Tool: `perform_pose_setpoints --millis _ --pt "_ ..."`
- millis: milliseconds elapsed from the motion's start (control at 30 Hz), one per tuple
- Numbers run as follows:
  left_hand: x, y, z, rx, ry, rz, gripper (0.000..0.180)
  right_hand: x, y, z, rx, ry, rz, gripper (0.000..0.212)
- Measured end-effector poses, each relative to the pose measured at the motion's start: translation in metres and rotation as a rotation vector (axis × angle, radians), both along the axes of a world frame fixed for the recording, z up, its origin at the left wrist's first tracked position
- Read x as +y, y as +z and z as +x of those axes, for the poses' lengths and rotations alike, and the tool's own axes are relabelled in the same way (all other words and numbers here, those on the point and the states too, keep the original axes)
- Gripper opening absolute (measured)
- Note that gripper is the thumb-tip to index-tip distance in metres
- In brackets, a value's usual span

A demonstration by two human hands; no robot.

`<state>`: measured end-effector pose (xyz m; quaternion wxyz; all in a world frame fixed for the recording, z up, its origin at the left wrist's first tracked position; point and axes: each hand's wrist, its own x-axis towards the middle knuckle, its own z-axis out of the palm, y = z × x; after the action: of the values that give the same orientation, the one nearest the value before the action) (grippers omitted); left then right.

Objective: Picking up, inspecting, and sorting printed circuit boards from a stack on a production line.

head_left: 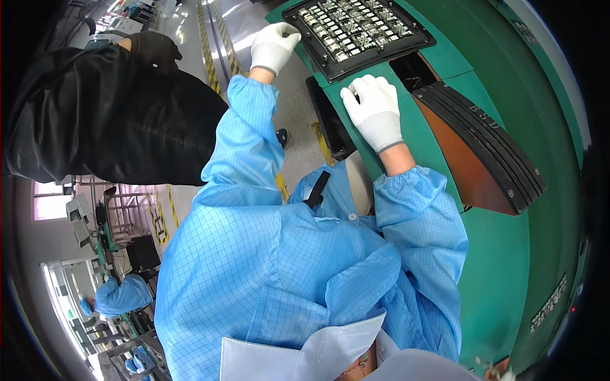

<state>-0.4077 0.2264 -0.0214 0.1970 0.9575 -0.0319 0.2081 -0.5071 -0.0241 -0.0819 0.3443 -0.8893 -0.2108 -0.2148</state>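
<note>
A black tray (387, 53) lies on the green machine top (424, 136), filled with rows of small circuit boards (356, 28). My left hand (274, 46), in a white knit glove, is at the tray's left edge with its fingers curled and thumb drawn in. Whether it touches the rim, or pinches anything, I cannot make out. My right hand (373, 105), gloved the same way, is just below the tray's near edge, over the green top. Its fingers bend downward, knuckles up, with a small dark gap by the thumb; the fingertips are hidden.
Right of my right hand rises a black-ribbed housing (483, 136) with a brown side, beside a dark opening (413, 70). A person in black (127, 120) stands close on my left. Farther off, a person in blue (121, 296) is at a bench. Yellow-black tape (210, 51) marks the floor.
</note>
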Motion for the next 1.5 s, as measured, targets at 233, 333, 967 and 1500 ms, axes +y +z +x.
perform_pose_setpoints --millis 233,333,967,1500 --pt "-0.012 0.01 0.023 0.05 -0.095 0.139 0.03 -0.004 -0.005 0.004 -0.012 0.012 0.0 0.024" --pt "-0.042 0.022 0.002 0.11 -0.308 0.15 0.025 -0.011 -0.005 0.003 -0.006 0.017 -0.012 0.024" --pt "-0.069 0.024 0.036 -0.152 -0.997 0.956 0.009 -0.016 0.009 -0.014 -0.009 0.027 0.003 0.019" --pt "-0.082 0.052 0.045 -0.269 -1.298 1.124 0.013 -0.02 0.02 -0.023 -0.009 0.005 0.083 0.018"
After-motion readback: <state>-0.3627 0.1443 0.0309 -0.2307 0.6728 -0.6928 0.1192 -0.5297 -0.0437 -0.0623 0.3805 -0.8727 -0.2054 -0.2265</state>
